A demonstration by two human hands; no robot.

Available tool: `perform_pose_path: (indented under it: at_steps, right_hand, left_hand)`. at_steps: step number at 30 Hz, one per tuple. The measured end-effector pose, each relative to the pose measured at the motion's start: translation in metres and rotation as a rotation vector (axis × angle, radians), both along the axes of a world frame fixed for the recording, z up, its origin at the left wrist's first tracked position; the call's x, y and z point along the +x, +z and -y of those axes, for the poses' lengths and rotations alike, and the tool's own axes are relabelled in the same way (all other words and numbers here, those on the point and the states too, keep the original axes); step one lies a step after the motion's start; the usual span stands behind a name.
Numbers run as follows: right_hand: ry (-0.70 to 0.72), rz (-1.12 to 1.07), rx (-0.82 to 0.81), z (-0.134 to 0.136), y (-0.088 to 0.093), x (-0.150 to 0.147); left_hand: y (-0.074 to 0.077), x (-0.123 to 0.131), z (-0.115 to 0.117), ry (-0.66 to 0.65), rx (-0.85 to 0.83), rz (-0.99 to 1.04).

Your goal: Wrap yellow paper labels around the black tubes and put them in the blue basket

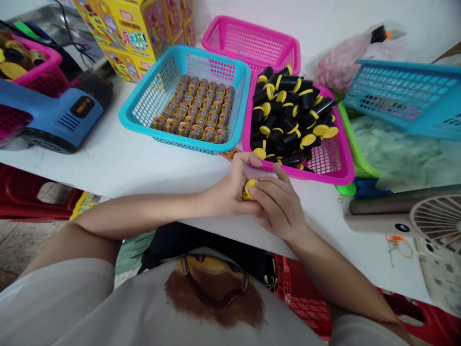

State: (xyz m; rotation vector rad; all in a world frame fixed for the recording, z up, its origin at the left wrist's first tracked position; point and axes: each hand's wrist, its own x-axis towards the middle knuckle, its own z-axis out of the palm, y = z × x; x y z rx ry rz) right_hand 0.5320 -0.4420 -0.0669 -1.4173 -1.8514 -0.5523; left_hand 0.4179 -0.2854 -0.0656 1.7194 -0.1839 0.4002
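Observation:
My left hand [228, 190] and my right hand [277, 204] meet over the white table [118, 168], close to its front edge. Between them both they grip a small yellow round piece [249, 189], partly hidden by my fingers. Just beyond my hands, a pink plastic basket [333, 156] holds a heap of black cylinders with yellow caps [288, 108]. To its left, a turquoise basket [144, 103] holds neat rows of foil-wrapped capsules [194, 108]. My left fingertips nearly touch the pink basket's rim.
A blue power tool [61, 113] and a pink basket of yellow and dark pieces [43, 72] stand at the left. Yellow cartons [126, 33] stand behind. An empty pink basket [252, 43], a tilted turquoise basket [403, 98] and a small fan [432, 216] lie around the right.

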Motion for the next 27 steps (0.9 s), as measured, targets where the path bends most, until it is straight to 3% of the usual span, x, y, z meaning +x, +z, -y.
perform_pose_path:
  at_steps: [5, 9, 11, 14, 17, 20, 23, 25, 27]
  right_hand:
    - [0.073, -0.013, 0.01, 0.002, 0.003, -0.002]
    - [0.063, 0.038, 0.041, -0.001, 0.004, -0.005]
    - [0.057, 0.031, 0.04, -0.004, 0.004, -0.004]
    - [-0.05, 0.045, 0.039, -0.007, 0.008, 0.0]
    - [-0.297, 0.023, 0.055, -0.01, 0.018, 0.016]
    - [-0.48, -0.208, -0.025, -0.017, 0.026, 0.044]
    - [-0.524, -0.471, -0.329, -0.033, 0.032, 0.068]
    - [-0.544, -0.521, -0.616, -0.046, 0.037, 0.074]
    - [-0.544, -0.514, -0.798, -0.057, 0.045, 0.072]
  left_hand:
    - [0.006, 0.001, -0.011, -0.406, -0.246, -0.034]
    - [0.0, 0.005, -0.015, -0.46, -0.205, 0.04]
    - [-0.001, 0.006, -0.014, -0.384, -0.104, 0.109]
    - [0.01, 0.005, -0.017, -0.105, 0.069, 0.154]
    - [0.036, -0.001, -0.033, 0.186, 0.241, 0.112]
    - [0.066, -0.002, -0.066, 0.37, 0.427, 0.032]
    - [0.087, 0.009, -0.105, 0.468, 0.587, -0.137]
    - [0.093, 0.022, -0.126, 0.52, 0.65, -0.232]
    - [0.093, 0.037, -0.141, 0.552, 0.704, -0.309]
